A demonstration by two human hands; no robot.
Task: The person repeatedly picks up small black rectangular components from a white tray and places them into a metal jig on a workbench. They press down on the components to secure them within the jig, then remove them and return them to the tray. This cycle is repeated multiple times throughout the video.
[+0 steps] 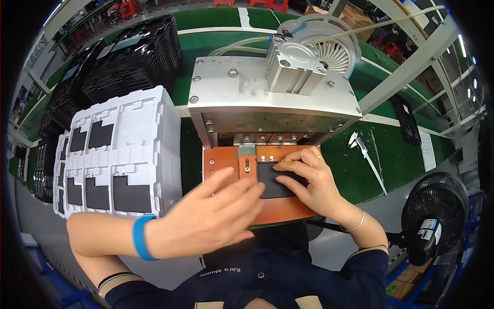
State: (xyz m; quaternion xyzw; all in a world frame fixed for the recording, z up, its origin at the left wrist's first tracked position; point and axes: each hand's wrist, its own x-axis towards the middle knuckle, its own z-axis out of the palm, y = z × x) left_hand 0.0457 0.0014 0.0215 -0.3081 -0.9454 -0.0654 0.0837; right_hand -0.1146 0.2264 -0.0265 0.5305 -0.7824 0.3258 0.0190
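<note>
A flat black rectangular piece (272,184) lies on the orange base plate (220,160) of a metal press machine (272,98). My right hand (309,177) rests on the black piece, fingertips pressing its top and right edge. My left hand (216,216), with a blue wristband, hovers open over the plate's lower left, fingers spread toward the piece and not gripping anything. Two small metal tabs stick out at the piece's top edge, under the press head.
A stack of white trays (149,134) holding black pieces stands at the left. Black trays (128,56) are piled behind it. A caliper (368,154) lies on the green mat at the right, and a black fan (435,211) stands at the lower right.
</note>
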